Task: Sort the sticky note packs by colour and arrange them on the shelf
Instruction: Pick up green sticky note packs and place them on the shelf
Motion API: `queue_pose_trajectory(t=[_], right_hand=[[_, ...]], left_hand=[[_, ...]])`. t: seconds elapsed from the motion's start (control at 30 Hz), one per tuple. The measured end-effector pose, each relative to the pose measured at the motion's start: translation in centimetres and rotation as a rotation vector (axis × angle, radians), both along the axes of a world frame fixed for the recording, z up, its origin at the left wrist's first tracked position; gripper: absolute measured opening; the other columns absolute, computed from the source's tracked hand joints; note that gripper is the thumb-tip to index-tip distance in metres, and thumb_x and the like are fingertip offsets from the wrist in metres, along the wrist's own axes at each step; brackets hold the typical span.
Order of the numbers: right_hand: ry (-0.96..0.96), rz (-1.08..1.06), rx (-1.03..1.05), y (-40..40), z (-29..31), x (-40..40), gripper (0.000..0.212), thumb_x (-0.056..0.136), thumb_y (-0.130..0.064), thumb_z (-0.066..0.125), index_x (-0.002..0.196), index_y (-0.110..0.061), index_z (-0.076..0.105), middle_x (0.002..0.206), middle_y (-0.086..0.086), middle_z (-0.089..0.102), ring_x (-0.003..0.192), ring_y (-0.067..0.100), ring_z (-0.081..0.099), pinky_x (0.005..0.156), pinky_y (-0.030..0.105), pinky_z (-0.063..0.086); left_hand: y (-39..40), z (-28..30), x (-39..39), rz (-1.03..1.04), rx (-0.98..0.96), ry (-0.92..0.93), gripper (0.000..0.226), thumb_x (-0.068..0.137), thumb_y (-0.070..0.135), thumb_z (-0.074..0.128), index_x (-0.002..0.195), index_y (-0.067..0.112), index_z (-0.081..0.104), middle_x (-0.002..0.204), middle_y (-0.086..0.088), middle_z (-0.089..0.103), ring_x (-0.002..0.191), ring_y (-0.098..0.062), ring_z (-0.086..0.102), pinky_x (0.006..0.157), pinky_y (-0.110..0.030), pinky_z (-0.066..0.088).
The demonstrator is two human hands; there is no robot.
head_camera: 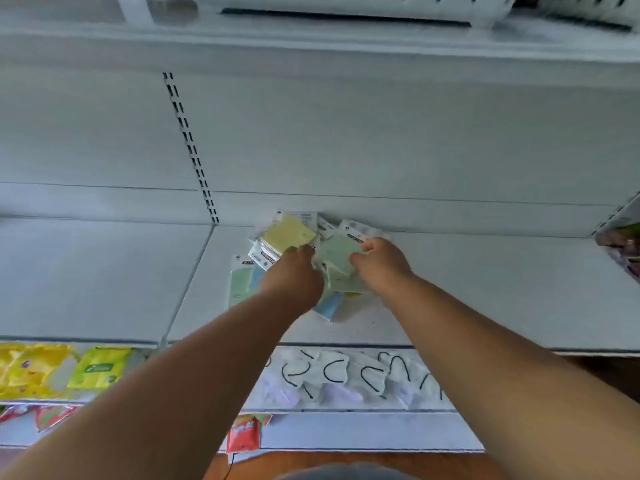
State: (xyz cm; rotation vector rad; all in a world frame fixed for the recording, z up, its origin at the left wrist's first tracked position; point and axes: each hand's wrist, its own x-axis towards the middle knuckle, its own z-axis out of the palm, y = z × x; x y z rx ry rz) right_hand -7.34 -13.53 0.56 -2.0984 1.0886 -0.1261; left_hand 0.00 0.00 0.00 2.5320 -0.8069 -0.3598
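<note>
Head view looks down on a wide white shelf [485,271] backed by a pale panel with a slotted upright [188,140], and near the rear of that shelf, just right of the seam between two boards, lies a loose heap of sticky note packs [311,258], overlapping and unsorted. Below the front lip hang rows of other goods: yellow and green packets [62,370] to the left, white packs with black loops [346,375] in the middle, a red packet [244,434] lower down, and wooden floor [311,460] at the bottom. The left hand [294,275] reaches into the heap, its fingertips at the lower edge of a yellow pack [285,233]; the frame is too soft to say whether its grip has closed on that pack. The right hand [381,263] pinches a pale green pack [334,252] between thumb and curled fingers. A green pack [240,282] and a blue pack [329,304] lie at the heap's left and near edges. To do this step well, I judge each hand should lift one colour clear without dragging its neighbours, then lay like colours in separate stacks on the bare shelf either side, edges squared.
</note>
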Motion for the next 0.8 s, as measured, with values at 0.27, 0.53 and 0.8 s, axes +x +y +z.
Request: queue_pose_trajectory(t=[0.27,0.53,0.8], right_hand=[[-0.186,-0.293,0.179,-0.9,-1.4,2.1,0.018,0.080,-0.020,0.063,0.093,-0.008,0.067,0.100,0.015,0.068,0.092,0.031,0.065,0.081,0.036,0.054],[-0.505,-0.320,0.422,-3.1,-1.1,-0.2,0.050,0.078,-0.003,0.064,0.125,-0.017,0.056,0.101,0.005,0.068,0.087,0.025,0.068,0.077,0.040,0.057],[-0.506,-0.264,0.332,-12.8,-0.5,-12.3,0.018,0.086,-0.009,0.069,0.102,-0.014,0.062,0.093,0.007,0.069,0.078,0.027,0.067,0.072,0.045,0.058]], left_hand=[[-3.2,-0.4,1.5,0.008,-0.100,0.102,0.046,0.087,0.018,0.050,0.132,0.015,0.051,0.125,-0.011,0.053,0.113,-0.031,0.055,0.094,-0.037,0.046],[-5.2,-0.6,-0.1,0.311,-0.550,0.431,0.022,0.081,0.022,0.069,0.097,0.029,0.055,0.085,0.004,0.065,0.085,-0.027,0.068,0.081,-0.045,0.057],[-12.8,-1.6,-9.2,0.018,-0.422,0.424,0.015,0.078,0.022,0.069,0.085,0.029,0.057,0.076,0.004,0.065,0.072,-0.022,0.066,0.073,-0.045,0.059]])
